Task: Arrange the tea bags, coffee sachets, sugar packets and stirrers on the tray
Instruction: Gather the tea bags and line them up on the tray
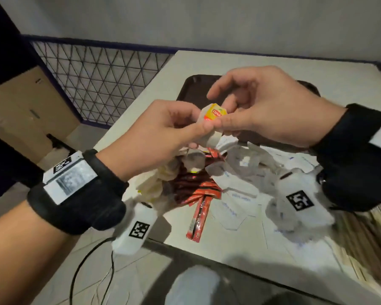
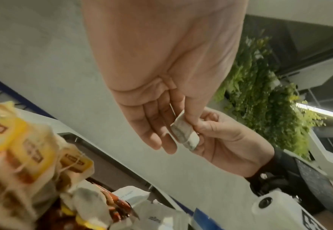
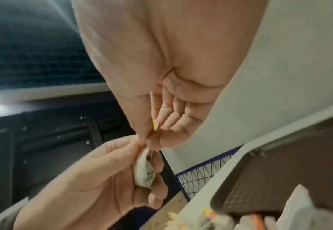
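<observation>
At the near edge of the pale table (image 1: pixel 128 119) a red coffee sachet (image 1: pixel 198 219) lay pointing toward the person, with white sugar packets (image 1: pixel 240 197) spread just to its right and pale wooden stirrers (image 1: pixel 361 234) at the near right corner. Behind the sachet sat a heap of more red sachets and yellow-tagged tea bags (image 2: pixel 23 152). Above that heap both hands met on a single tea bag (image 1: pixel 209 119). The left hand (image 1: pixel 161 139) gripped the bag's white pouch between its thumb and curled fingers (image 3: pixel 157 168), the thumb lying across the top. The right hand (image 1: pixel 266 106) pinched the upper edge beside the yellow tag with thumb and forefinger, its other fingers loosely bent and spread above. Farther back lay the dark brown tray (image 1: pixel 186 89), its visible part bare, and beyond the table a wire mesh fence (image 1: pixel 97 78).
</observation>
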`<state>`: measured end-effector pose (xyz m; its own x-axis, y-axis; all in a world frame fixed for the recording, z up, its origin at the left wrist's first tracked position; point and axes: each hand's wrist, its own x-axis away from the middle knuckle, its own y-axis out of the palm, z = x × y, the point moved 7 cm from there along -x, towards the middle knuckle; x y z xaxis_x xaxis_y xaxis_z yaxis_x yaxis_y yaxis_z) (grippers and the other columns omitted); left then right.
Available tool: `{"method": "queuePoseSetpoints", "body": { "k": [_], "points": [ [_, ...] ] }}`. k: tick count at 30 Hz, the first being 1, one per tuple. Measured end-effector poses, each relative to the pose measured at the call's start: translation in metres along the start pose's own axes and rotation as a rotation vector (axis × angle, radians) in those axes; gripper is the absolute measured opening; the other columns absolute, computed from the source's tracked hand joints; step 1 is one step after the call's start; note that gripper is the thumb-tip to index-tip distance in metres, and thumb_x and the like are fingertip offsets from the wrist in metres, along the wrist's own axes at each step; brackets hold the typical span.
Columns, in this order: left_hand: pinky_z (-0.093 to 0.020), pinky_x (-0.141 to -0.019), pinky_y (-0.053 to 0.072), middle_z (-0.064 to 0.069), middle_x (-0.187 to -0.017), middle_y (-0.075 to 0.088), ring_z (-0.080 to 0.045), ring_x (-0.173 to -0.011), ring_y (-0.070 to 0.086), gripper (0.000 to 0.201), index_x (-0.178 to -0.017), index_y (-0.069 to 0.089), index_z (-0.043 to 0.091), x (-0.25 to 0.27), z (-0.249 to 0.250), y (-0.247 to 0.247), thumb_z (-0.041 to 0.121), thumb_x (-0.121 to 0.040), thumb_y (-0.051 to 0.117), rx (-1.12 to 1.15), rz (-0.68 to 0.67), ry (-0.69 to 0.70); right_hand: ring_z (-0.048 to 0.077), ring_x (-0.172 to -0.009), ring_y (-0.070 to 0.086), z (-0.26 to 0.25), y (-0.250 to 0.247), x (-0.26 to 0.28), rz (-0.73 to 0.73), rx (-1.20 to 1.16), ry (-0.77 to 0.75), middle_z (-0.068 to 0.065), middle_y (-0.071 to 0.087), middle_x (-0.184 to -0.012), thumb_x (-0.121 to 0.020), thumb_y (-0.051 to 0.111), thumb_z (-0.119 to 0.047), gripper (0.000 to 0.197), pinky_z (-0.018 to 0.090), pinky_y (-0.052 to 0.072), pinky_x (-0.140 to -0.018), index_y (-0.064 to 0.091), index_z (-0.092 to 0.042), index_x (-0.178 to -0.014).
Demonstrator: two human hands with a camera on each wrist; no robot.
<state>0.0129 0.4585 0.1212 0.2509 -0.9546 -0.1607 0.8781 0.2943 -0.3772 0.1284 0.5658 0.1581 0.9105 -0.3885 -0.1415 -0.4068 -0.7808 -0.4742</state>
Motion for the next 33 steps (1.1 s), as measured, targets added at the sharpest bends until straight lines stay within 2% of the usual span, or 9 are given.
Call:
{"method": "queuePoseSetpoints", "body": {
  "k": [3, 5, 9, 13, 15, 19, 24, 28, 33],
  "points": [
    [-0.028, -0.068, 0.056, -0.007, -0.079, 0.073, -0.014, -0.071, 0.067, 0.021, -0.088, 0.073, 0.003, 0.029, 0.002, -0.006, 0.024, -0.093, 0.070, 0.074, 0.106, 0.004, 0.021, -0.065, 0.068, -0.004, 0.015, 0.015, -0.009, -0.140, 0.050, 0.017, 0.072, -0.079, -0.080, 0.083, -0.009, 0.037, 0.031, 0.057, -0.065, 0.066, -0.003, -0.112],
    [-0.027, -0.066, 0.056, -0.004, -0.075, 0.070, -0.016, -0.069, 0.068, 0.020, -0.080, 0.071, 0.008, 0.046, 0.000, -0.013, 0.018, -0.098, 0.070, 0.072, 0.190, -0.029, 0.020, -0.068, 0.069, 0.002, 0.023, 0.019, -0.016, -0.067, 0.111, 0.015, 0.074, -0.082, -0.083, 0.082, -0.012, 0.029, 0.032, 0.058, -0.065, 0.070, -0.006, -0.109],
    [-0.031, -0.070, 0.058, -0.008, -0.078, 0.073, -0.029, -0.078, 0.076, 0.025, -0.074, 0.071, 0.013, 0.095, -0.002, -0.031, 0.015, -0.099, 0.069, 0.116, 0.291, -0.075, 0.010, -0.083, 0.067, 0.009, 0.044, 0.023, -0.089, 0.660, 0.098, -0.009, 0.070, -0.090, -0.089, 0.075, -0.034, 0.014, 0.027, 0.052, -0.071, 0.074, -0.026, -0.100],
    [-0.030, -0.068, 0.057, -0.010, -0.078, 0.076, -0.031, -0.077, 0.077, 0.021, -0.082, 0.071, 0.003, 0.134, -0.004, -0.053, 0.015, -0.099, 0.068, 0.095, 0.327, -0.070, 0.014, -0.086, 0.061, 0.017, 0.073, 0.017, -0.121, 0.989, 0.088, -0.005, 0.067, -0.100, -0.091, 0.070, -0.039, 0.021, 0.027, 0.048, -0.069, 0.072, -0.024, -0.106],
    [-0.027, -0.066, 0.058, -0.010, -0.079, 0.077, -0.029, -0.075, 0.076, 0.020, -0.086, 0.073, 0.001, 0.146, -0.009, -0.066, 0.015, -0.099, 0.067, 0.092, 0.353, -0.077, 0.015, -0.088, 0.059, 0.021, 0.083, 0.012, -0.124, 1.039, 0.084, -0.003, 0.066, -0.102, -0.089, 0.070, -0.042, 0.028, 0.028, 0.048, -0.071, 0.071, -0.022, -0.109],
    [-0.029, -0.067, 0.058, -0.013, -0.080, 0.077, -0.032, -0.075, 0.076, 0.028, -0.072, 0.074, 0.014, 0.155, -0.027, -0.085, 0.015, -0.099, 0.067, 0.141, 0.373, -0.096, 0.015, -0.090, 0.052, 0.033, 0.098, 0.002, -0.174, 1.117, 0.110, -0.006, 0.054, -0.099, -0.086, 0.072, -0.047, 0.033, 0.028, 0.043, -0.073, 0.067, -0.025, -0.109],
    [-0.027, -0.065, 0.060, -0.013, -0.081, 0.077, -0.035, -0.077, 0.076, 0.021, -0.083, 0.073, 0.003, 0.150, -0.055, -0.097, 0.015, -0.099, 0.067, 0.207, 0.393, -0.127, 0.016, -0.085, 0.055, 0.034, 0.107, -0.008, -0.206, 1.188, 0.080, -0.006, 0.055, -0.094, -0.099, 0.055, -0.033, 0.016, 0.031, 0.048, -0.072, 0.068, -0.024, -0.096],
    [-0.034, -0.072, 0.063, -0.012, -0.082, 0.077, -0.034, -0.078, 0.077, 0.021, -0.086, 0.072, 0.000, 0.138, -0.071, -0.093, 0.015, -0.099, 0.067, 0.237, 0.387, -0.133, 0.016, -0.080, 0.060, 0.022, 0.096, -0.011, -0.156, 1.145, 0.093, -0.004, 0.062, -0.089, -0.101, 0.052, -0.024, 0.021, 0.038, 0.056, -0.076, 0.071, -0.021, -0.091],
    [-0.039, -0.073, 0.064, -0.008, -0.082, 0.077, -0.030, -0.079, 0.078, 0.021, -0.086, 0.072, 0.003, 0.108, -0.053, -0.077, 0.017, -0.101, 0.067, 0.229, 0.344, -0.086, 0.011, -0.079, 0.059, -0.017, 0.057, -0.010, -0.005, 1.003, 0.061, -0.006, 0.066, -0.087, -0.098, 0.064, -0.030, 0.014, 0.027, 0.047, -0.066, 0.070, -0.022, -0.089]
  ]
}}
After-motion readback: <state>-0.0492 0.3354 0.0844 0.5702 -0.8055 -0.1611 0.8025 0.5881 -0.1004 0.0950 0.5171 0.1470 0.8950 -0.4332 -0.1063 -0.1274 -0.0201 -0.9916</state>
